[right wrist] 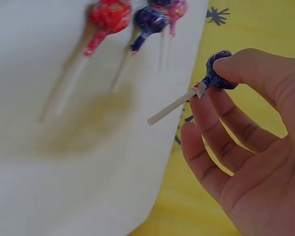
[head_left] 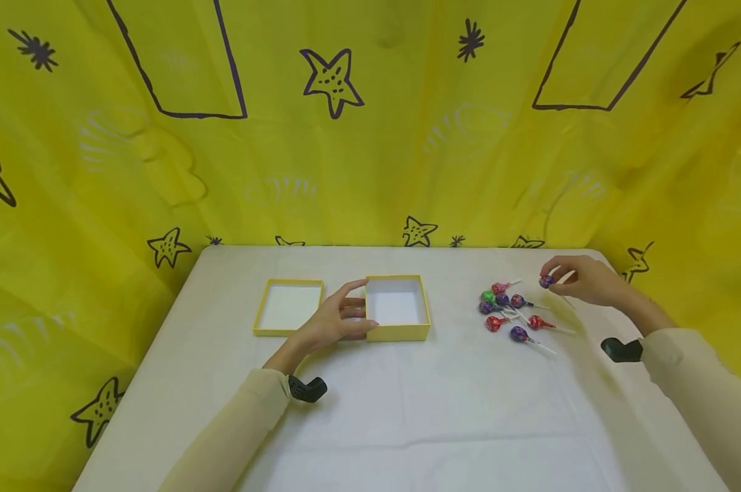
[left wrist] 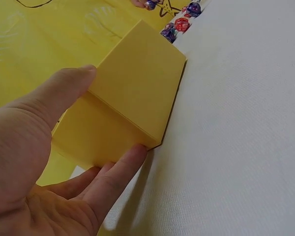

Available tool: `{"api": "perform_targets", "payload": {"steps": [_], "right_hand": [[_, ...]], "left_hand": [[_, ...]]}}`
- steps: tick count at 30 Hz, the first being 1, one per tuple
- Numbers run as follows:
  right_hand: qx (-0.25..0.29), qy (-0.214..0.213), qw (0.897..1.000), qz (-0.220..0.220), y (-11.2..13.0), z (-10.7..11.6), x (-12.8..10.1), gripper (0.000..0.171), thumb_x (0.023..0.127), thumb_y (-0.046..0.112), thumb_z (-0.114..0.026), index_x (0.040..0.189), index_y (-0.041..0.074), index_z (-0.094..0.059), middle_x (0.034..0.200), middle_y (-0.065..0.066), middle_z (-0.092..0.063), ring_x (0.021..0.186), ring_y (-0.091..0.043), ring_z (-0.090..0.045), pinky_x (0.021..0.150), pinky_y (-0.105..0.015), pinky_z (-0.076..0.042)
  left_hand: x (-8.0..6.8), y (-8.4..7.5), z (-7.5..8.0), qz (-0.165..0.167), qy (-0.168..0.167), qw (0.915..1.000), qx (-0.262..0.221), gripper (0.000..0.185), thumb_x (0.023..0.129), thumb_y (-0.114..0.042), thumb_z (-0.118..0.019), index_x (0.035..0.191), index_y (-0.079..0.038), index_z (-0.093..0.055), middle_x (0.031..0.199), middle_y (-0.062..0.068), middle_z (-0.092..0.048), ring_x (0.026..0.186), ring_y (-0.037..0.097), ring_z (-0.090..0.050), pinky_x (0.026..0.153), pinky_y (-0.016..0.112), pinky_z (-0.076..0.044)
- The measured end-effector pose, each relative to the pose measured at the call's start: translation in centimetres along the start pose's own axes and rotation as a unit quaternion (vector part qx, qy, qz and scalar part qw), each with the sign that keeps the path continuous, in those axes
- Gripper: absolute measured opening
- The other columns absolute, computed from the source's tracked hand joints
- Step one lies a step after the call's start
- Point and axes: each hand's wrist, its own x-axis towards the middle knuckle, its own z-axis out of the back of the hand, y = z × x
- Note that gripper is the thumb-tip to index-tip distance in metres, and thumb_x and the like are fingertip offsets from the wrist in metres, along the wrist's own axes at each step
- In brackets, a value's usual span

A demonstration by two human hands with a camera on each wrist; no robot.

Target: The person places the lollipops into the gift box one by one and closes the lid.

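Note:
My left hand [head_left: 330, 322] holds the left side of a shallow yellow box [head_left: 406, 333] with a white inside, thumb and fingers spread across its corners. In the left wrist view, the thumb [left wrist: 71, 86] and fingertips press on the box's outer walls [left wrist: 142, 81]. Above the table's right part, my right hand [head_left: 588, 279] pinches a purple-wrapped lollipop [right wrist: 217, 73] by its round head. Its white stick [right wrist: 169, 109] points away from the palm. Left of that hand lies a loose group of lollipops [head_left: 518, 333] in purple, red, pink and green wrappers.
A yellow-rimmed box lid [head_left: 258, 316] lies inside-up on the white tablecloth [head_left: 468, 424], left of the box. Behind the table hangs a yellow curtain [head_left: 370, 171] with starfish drawings. A dark wrist device [head_left: 307, 389] sits at each sleeve.

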Motion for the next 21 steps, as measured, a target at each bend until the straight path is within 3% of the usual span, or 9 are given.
{"api": "perform_targets", "payload": {"steps": [10,21], "right_hand": [[-0.012,0.004,1.0,0.005,3.4,1.5,0.9,0.024,0.093,0.005,-0.075,0.116,0.007,-0.069,0.108,-0.013,-0.071,0.09,-0.026,-0.066,0.066,-0.024,-0.057],[-0.011,0.01,0.999,0.051,6.6,2.5,2.5,0.027,0.093,-0.001,-0.072,0.119,0.006,-0.069,0.108,-0.009,-0.07,0.094,-0.027,-0.064,0.07,-0.023,-0.057]], "left_hand": [[0.0,0.4,0.1,-0.01,-0.001,0.9998,0.015,0.094,0.087,-0.012,-0.084,0.162,-0.025,-0.03,0.152,0.024,-0.044,0.129,0.037,-0.054,0.091,0.042,-0.059],[0.1,0.5,0.1,-0.021,-0.008,0.9993,0.032,0.092,0.087,-0.014,-0.085,0.162,-0.025,-0.031,0.151,0.023,-0.045,0.129,0.036,-0.055,0.094,0.042,-0.058]]}}
